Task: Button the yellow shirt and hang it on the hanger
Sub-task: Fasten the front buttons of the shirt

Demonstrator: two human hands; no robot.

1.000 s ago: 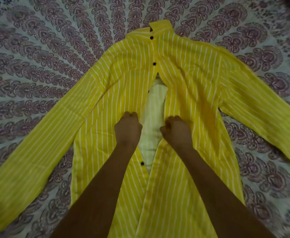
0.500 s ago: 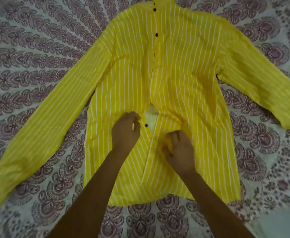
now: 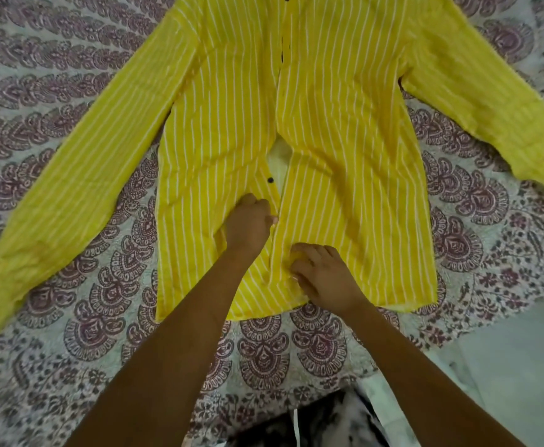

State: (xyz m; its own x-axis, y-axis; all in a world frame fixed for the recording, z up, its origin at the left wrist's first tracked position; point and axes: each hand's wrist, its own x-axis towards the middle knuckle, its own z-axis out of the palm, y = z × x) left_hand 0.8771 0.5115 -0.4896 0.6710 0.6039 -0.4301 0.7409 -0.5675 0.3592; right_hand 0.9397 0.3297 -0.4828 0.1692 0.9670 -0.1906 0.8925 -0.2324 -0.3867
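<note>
The yellow shirt (image 3: 344,130) with white stripes lies flat on the bed, front up, sleeves spread to both sides. Its upper placket looks closed; lower down the two front edges gape a little around a black button (image 3: 270,180). My left hand (image 3: 248,225) pinches the left front edge just below that button. My right hand (image 3: 324,275) has curled fingers gripping the right front edge near the hem. No hanger is in view.
A patterned bedspread (image 3: 71,75) with purple paisley covers the bed under the shirt. At the lower right a pale plain surface (image 3: 522,366) begins beyond the bedspread's edge. Dark and white printed clothing (image 3: 322,421) shows at the bottom middle.
Both hands have slid down the placket toward the hem. The gap between the front edges has narrowed from a wide opening at chest level to a small one near the lower button.
</note>
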